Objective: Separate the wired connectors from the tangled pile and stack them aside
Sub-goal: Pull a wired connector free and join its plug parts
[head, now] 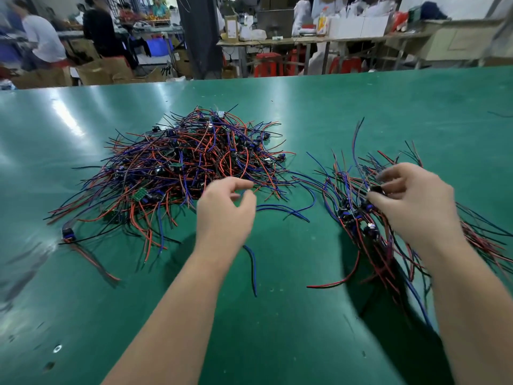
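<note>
A loose blue wire (253, 270) is seen lying on the green table (277, 329), between the forearms. The left hand (226, 211) is held with fingers curled at the near edge of the pile (188, 159); whether a wire is gripped cannot be told. A black connector (376, 189) is pinched by the right hand (416, 201) over the stack (358, 220), right of the pile. Beyond the table, red stools (268, 65) are seen.

A green table (277, 315) in front; red stools (268, 64) and cardboard boxes (102, 71) beyond.
</note>
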